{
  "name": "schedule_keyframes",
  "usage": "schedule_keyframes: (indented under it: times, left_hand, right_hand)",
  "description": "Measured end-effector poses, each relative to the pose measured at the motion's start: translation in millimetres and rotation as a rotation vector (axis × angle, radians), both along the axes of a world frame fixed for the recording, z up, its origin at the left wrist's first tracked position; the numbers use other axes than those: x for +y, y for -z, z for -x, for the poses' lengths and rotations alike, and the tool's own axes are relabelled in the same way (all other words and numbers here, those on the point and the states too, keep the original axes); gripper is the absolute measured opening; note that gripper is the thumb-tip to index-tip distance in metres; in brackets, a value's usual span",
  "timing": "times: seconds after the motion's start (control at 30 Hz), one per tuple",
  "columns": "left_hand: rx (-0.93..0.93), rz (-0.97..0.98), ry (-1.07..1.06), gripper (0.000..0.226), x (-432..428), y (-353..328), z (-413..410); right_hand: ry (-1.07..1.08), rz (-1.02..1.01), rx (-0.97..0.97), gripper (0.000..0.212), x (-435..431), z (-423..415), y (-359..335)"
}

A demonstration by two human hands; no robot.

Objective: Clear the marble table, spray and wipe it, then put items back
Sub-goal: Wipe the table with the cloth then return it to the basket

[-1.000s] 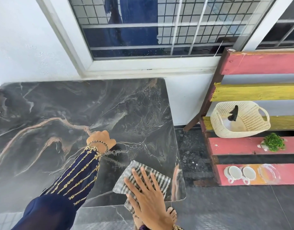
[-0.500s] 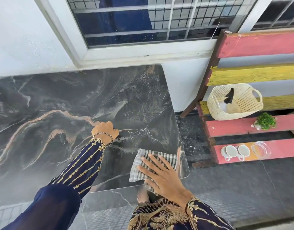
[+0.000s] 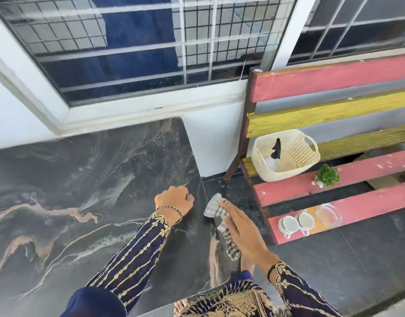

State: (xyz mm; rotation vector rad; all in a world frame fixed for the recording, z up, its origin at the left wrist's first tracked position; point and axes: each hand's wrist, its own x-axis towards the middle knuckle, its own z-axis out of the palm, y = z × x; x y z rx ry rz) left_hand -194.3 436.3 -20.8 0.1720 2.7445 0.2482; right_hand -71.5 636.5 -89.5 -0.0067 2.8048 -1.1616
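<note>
1. Here the dark marble table (image 3: 82, 191) fills the left side, its far edge against the wall under a window.
2. The left hand (image 3: 174, 201) rests on the top near the right edge, fingers curled into a fist and holding nothing.
3. The right hand (image 3: 242, 227) lies just right of it, fingers straight and close together, pressing a striped cloth (image 3: 211, 208) against the table's right edge.
4. The cloth hangs over that edge, bunched beyond the fingertips and trailing under the palm.
5. To the right stands a red and yellow bench (image 3: 334, 76).
6. On it sit a basket (image 3: 299, 152) with a spray bottle (image 3: 276, 148) inside, a small plant (image 3: 327, 176), two cups (image 3: 290, 224) and a glass bowl (image 3: 329, 215).
</note>
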Motion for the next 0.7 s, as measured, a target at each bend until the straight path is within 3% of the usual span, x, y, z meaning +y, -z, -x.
schedule_keyframes:
  times: [0.17,0.3,0.43,0.57,0.7]
  left_hand:
    - [-0.105,-0.140,-0.002,0.028,94,4,24]
    - [-0.186,-0.232,0.013,0.027,178,12,49]
    - [-0.250,-0.228,0.018,0.031,246,26,67]
    - [-0.318,-0.226,0.033,0.033,298,54,86]
    - [-0.402,-0.220,0.023,0.032,324,87,96]
  right_hand:
    - [0.229,0.062,0.055,0.039,83,52,-20]
    - [0.398,0.161,0.101,0.045,166,98,-20]
    - [0.579,0.246,0.110,0.044,239,143,-14]
    - [0.703,0.216,-0.005,0.058,307,198,13]
    - [0.741,0.170,-0.161,0.053,356,256,52]
